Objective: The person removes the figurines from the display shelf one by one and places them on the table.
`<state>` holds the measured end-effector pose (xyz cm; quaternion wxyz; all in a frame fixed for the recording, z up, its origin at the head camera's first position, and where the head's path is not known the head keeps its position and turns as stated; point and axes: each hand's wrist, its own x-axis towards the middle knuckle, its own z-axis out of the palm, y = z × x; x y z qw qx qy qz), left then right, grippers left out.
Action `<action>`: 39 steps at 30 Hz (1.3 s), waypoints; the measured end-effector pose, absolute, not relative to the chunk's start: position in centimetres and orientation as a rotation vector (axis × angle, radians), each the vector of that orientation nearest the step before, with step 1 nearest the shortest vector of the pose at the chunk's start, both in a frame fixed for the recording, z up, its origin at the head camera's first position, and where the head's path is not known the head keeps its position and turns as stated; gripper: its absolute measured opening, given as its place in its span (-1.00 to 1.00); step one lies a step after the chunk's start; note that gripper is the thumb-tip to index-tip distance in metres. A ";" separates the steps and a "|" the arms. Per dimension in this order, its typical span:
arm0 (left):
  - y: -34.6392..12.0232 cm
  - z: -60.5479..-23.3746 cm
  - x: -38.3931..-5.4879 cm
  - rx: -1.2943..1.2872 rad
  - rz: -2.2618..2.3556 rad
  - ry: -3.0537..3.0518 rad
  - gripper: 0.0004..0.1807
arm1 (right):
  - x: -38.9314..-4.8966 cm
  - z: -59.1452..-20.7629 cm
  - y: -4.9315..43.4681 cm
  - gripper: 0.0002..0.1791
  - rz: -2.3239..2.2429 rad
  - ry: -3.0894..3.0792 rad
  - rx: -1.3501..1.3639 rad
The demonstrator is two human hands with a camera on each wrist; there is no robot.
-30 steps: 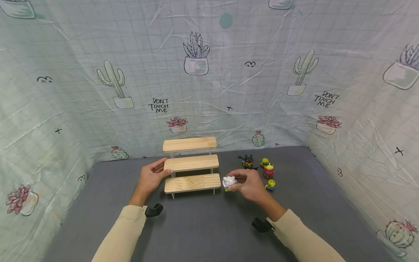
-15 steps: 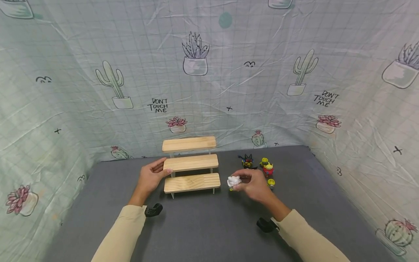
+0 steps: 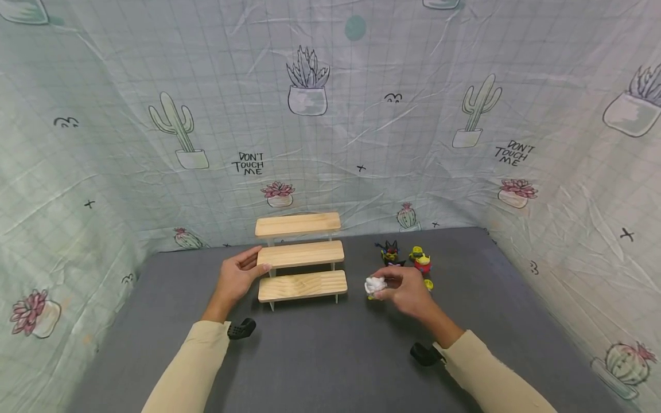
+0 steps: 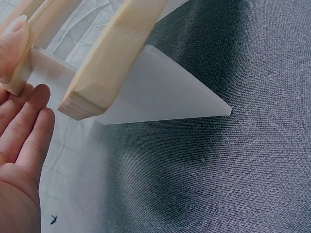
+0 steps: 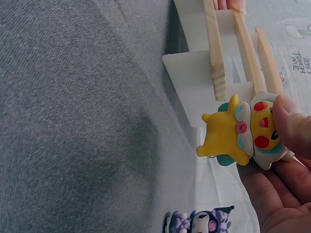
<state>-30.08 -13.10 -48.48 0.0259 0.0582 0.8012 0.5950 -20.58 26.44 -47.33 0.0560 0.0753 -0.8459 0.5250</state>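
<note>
A three-step wooden display stand point(image 3: 302, 285) with pale, translucent side supports point(image 4: 160, 90) stands left of centre in the head view. My left hand point(image 3: 234, 284) holds the left end of its middle board, thumb on top and fingers beneath. Right of the stand, my right hand point(image 3: 408, 293) pinches a small yellow figurine point(image 5: 223, 133) by its white hood, between thumb and fingers. Red cheeks and a pink button show on its front. From the head view mostly the white top of the hood is visible, just over the grey cloth.
Behind my right hand stand more figurines: a black-eared one point(image 3: 391, 250), a yellow one point(image 3: 416, 252), a red one with a yellow-green head point(image 3: 423, 263), and another yellow one point(image 3: 429, 284) partly hidden by the hand. A cactus-print curtain point(image 3: 361, 137) encloses the grey surface point(image 3: 320, 355).
My right hand has moved a little to the right with the yellow figurine, away from the stand. The left hand keeps its hold on the middle board.
</note>
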 end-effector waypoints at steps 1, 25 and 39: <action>-13.1 -48.5 -30.1 0.181 1.842 2.477 -0.24 | -20.6 -47.4 26.5 -0.66 1.584 -2.574 0.225; -13.0 -48.7 -30.1 0.182 1.838 2.492 -0.25 | -20.3 -48.0 28.1 -0.65 1.632 -2.569 0.132; -13.0 -48.6 -30.2 0.171 1.821 2.504 -0.24 | -20.5 -48.5 28.9 -0.65 1.606 -2.581 0.072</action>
